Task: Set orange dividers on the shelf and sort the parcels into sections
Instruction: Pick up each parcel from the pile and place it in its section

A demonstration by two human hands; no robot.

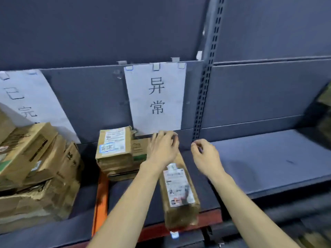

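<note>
A long brown parcel [180, 194] with a white label lies on the grey shelf [259, 167], its near end over the front edge. My left hand [163, 149] rests on its far end, fingers curled over it. My right hand [206, 156] hovers just right of the parcel, fingers loosely curled, holding nothing that shows. A stack of flat brown parcels [116, 149] sits left of my left hand. One orange divider [101, 203] runs front to back on the shelf, left of that stack.
A pile of crumpled cardboard boxes [35, 172] fills the shelf's left end. Two white paper signs [155, 97] hang on the grey back panel. A slotted upright post [206, 95] splits the bays. The front rail [179, 228] is red.
</note>
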